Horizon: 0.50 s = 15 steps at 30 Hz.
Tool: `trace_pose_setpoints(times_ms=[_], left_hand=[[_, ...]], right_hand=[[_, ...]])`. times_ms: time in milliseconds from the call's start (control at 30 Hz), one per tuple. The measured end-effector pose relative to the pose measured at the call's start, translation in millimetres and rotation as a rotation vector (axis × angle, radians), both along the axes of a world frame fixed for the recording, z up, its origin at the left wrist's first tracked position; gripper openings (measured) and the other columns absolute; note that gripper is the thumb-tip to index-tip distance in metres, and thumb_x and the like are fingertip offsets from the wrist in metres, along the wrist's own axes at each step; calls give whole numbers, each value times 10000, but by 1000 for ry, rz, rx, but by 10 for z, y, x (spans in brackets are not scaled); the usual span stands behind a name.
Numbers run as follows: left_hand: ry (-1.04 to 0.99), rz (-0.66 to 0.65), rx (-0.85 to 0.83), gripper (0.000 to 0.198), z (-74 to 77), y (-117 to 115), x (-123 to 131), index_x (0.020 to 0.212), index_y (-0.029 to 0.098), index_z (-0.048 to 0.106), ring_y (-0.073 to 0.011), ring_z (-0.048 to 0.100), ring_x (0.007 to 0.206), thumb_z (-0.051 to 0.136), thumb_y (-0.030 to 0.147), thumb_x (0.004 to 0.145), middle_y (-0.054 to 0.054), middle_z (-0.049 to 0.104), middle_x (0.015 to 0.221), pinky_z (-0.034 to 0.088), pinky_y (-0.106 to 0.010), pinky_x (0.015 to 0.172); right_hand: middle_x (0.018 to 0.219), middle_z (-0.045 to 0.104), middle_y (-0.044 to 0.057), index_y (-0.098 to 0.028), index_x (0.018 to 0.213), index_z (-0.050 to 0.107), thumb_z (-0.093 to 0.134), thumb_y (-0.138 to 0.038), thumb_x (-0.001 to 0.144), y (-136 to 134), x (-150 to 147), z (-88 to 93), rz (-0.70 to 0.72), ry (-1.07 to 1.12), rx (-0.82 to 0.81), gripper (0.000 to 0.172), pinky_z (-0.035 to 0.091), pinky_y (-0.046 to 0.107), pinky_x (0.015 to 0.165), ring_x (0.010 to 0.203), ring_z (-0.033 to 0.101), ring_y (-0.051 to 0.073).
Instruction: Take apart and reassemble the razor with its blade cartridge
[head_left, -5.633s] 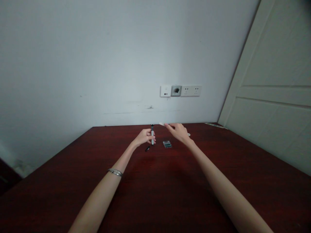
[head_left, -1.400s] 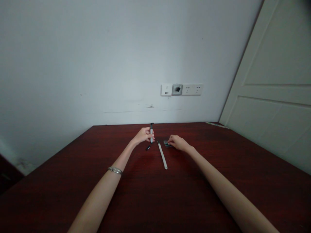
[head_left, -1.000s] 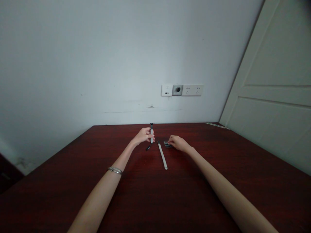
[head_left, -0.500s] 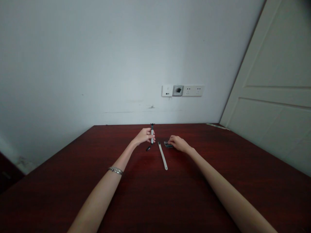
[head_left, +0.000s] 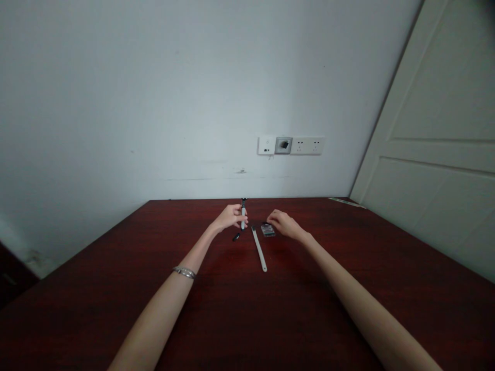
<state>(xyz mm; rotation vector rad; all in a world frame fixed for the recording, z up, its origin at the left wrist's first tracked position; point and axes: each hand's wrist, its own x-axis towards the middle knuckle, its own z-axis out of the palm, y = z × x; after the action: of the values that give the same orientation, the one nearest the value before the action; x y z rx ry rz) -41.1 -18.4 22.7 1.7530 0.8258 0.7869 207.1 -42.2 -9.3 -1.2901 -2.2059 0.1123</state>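
Observation:
My left hand (head_left: 233,216) grips a short razor-like tool (head_left: 243,218) upright, with a pale handle and a black forked head at its top. Below that hand a small black piece (head_left: 236,237) lies on the table. My right hand (head_left: 281,222) has its fingers pinched together just above a small clear plastic case (head_left: 268,230). Something dark shows at those fingertips, too small to name. Between the hands rests a long white handle (head_left: 259,249) with a black tip at the far end and a hole at the near end.
Everything lies on a dark red wooden table (head_left: 216,319). A pale wall (head_left: 193,103) with a row of sockets (head_left: 307,146) stands behind it. To the right is a white panelled door (head_left: 436,123), and a thin strip (head_left: 347,202) lies at the back right edge.
My right hand has moved slightly up and away from the clear case, which now shows more fully. My left hand still grips the razor-like tool, almost unmoved.

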Motion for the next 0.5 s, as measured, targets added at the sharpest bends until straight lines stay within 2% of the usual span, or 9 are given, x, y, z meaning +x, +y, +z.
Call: trace_pose_setpoints(times_ms=[133, 267, 367, 500], left_hand=[[4, 11, 21, 243, 27, -20, 12, 848, 128, 534, -181, 671, 631, 675, 208, 667, -69, 653, 756, 503, -222, 484], [-10, 18, 28, 245, 37, -33, 19, 855, 127, 539, -178, 669, 623, 674, 215, 670, -72, 657, 770, 501, -221, 482], [-28, 8, 3, 243, 43, -43, 20, 861, 123, 546, -181, 671, 621, 670, 202, 667, -78, 661, 776, 506, -227, 489], [-52, -29, -24, 258, 61, -63, 14, 868, 114, 559, -188, 674, 631, 681, 214, 664, -86, 665, 771, 511, -232, 502]], right_hand=[[856, 638, 63, -160, 829, 658, 466, -255, 860, -60, -112, 219, 73, 86, 29, 216, 412, 245, 734, 789, 572, 150], [726, 634, 26, -153, 823, 654, 450, -296, 865, -186, -236, 415, 89, 160, -7, 252, 381, 222, 611, 635, 528, 121], [669, 615, 15, -139, 799, 652, 461, -297, 854, -268, -306, 492, 115, 197, -33, 254, 367, 216, 586, 593, 500, 109], [669, 623, 21, -130, 797, 663, 471, -293, 839, -294, -361, 507, 138, 226, -56, 255, 377, 219, 598, 603, 507, 111]])
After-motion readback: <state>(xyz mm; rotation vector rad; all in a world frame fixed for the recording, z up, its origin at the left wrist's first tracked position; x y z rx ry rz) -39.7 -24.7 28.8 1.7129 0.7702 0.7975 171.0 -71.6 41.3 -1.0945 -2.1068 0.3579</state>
